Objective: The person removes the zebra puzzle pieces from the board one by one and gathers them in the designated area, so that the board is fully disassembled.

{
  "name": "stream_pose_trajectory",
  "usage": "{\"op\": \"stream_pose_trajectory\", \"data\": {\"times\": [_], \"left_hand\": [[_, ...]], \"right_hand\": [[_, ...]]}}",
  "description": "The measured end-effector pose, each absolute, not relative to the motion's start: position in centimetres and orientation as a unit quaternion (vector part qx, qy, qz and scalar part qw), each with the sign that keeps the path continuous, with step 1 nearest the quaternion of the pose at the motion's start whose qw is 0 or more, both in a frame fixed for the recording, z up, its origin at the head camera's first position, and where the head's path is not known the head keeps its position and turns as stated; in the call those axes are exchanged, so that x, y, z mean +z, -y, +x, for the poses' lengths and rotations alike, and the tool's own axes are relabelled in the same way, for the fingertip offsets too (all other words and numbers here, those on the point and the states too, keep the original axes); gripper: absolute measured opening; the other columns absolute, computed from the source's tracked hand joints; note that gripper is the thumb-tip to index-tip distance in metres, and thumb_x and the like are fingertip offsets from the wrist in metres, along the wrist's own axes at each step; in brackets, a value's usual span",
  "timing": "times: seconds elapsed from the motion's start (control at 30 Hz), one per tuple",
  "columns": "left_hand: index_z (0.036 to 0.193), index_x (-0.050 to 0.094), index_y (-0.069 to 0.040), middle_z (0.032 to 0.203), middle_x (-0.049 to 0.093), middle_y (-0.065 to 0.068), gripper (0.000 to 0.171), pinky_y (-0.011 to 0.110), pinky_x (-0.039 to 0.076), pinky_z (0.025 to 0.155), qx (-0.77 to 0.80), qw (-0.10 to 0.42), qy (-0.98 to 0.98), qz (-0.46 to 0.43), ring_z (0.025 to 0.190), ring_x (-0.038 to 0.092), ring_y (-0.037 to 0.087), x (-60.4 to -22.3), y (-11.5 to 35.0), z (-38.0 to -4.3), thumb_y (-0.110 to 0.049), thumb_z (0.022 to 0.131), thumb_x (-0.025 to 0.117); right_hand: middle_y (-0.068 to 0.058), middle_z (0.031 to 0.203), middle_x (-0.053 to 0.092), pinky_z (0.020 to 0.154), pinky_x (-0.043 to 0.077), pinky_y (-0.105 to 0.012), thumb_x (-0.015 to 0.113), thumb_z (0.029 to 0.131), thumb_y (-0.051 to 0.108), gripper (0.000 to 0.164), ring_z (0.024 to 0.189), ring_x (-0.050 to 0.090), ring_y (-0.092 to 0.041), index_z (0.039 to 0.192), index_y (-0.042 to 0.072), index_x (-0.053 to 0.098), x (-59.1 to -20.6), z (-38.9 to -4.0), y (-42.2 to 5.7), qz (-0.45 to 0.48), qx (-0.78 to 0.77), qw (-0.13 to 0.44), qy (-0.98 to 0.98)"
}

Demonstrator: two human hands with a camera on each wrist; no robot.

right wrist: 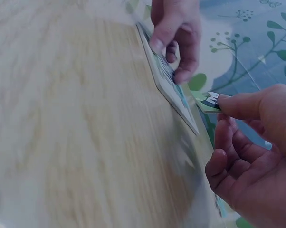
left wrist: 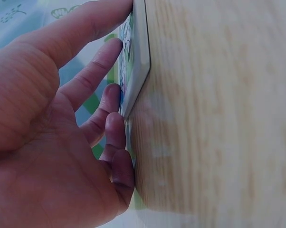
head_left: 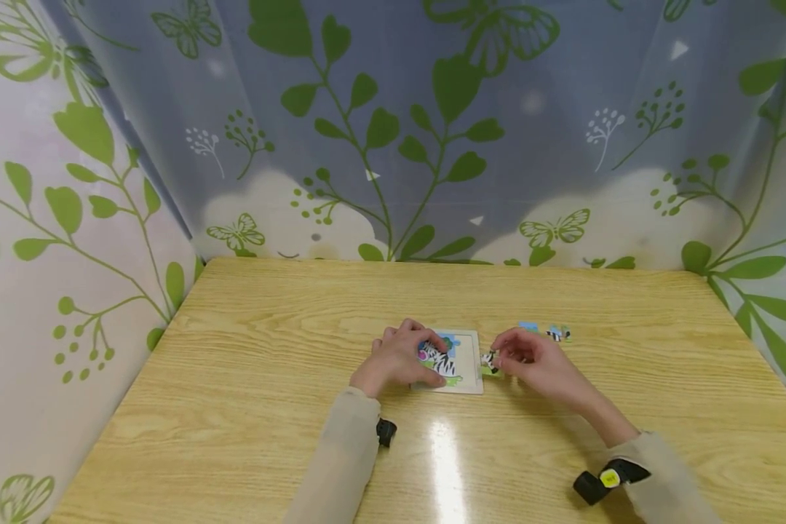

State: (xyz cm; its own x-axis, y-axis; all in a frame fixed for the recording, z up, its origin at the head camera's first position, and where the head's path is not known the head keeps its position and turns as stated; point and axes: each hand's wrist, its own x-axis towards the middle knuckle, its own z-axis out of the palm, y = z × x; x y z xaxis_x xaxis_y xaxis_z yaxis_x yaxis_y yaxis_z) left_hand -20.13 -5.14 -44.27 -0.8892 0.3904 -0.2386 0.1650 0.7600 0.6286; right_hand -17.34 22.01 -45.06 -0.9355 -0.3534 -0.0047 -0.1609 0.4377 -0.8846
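A small square jigsaw board (head_left: 469, 362) with a pale rim lies on the table, partly filled with a zebra picture (head_left: 442, 364). Across its left part spreads my left hand (head_left: 399, 358), with thumb and fingertips resting on the board and hiding some of the picture. In the left wrist view, the fingers of the left hand (left wrist: 48, 118) look loosely bent against the board (left wrist: 142, 61). Just right of the board, my right hand (head_left: 545, 366) pinches a jigsaw piece (head_left: 488, 362) between thumb and fingers. The right wrist view shows that piece (right wrist: 207, 101), green with black and white, held above the table.
Two loose areas of jigsaw pieces lie beyond the right hand: a blue piece (head_left: 528, 327) and black-and-white pieces (head_left: 558, 333). The wooden table (head_left: 268, 342) meets a leaf-patterned curtain (head_left: 393, 182) at its back and sides. A black strap (head_left: 618, 474) circles the right wrist.
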Motion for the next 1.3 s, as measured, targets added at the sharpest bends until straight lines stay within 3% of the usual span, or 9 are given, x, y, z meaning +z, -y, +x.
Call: {"op": "stream_pose_trajectory", "data": {"times": [0.53, 1.0, 1.3], "left_hand": [[0.114, 0.069, -0.036, 0.145, 0.047, 0.000, 0.042, 0.044, 0.030, 0.091, 0.304, 0.176, -0.924, 0.152, 0.117, 0.041, 0.030, -43.9, 5.1, -20.0, -0.035, 0.078, 0.090], [0.112, 0.069, -0.038, 0.143, 0.047, -0.001, 0.040, 0.046, 0.030, 0.094, 0.309, 0.178, -0.922, 0.152, 0.115, 0.040, 0.029, -44.0, 5.2, -20.0, -0.035, 0.078, 0.089], [0.111, 0.068, -0.038, 0.142, 0.046, -0.001, 0.038, 0.048, 0.030, 0.096, 0.308, 0.180, -0.922, 0.153, 0.115, 0.040, 0.030, -44.1, 5.2, -20.0, -0.036, 0.079, 0.089]], "right_hand": [[-0.011, 0.094, 0.070, 0.060, 0.053, -0.031, 0.069, 0.098, 0.012, 0.021, 0.073, 0.064, -0.017, 0.117, 0.003, 0.067, -44.7, -17.2, -27.0, -0.117, -0.488, 0.032, -0.864], [0.001, 0.089, 0.069, 0.057, 0.050, -0.028, 0.068, 0.099, 0.013, 0.021, 0.072, 0.063, -0.010, 0.118, 0.004, 0.068, -45.5, -16.6, -30.9, -0.087, -0.442, -0.023, -0.893], [-0.003, 0.083, 0.069, 0.052, 0.047, -0.024, 0.069, 0.096, 0.007, 0.018, 0.066, 0.062, -0.006, 0.114, 0.002, 0.070, -45.4, -17.5, -33.3, -0.092, -0.388, -0.069, -0.914]]}}
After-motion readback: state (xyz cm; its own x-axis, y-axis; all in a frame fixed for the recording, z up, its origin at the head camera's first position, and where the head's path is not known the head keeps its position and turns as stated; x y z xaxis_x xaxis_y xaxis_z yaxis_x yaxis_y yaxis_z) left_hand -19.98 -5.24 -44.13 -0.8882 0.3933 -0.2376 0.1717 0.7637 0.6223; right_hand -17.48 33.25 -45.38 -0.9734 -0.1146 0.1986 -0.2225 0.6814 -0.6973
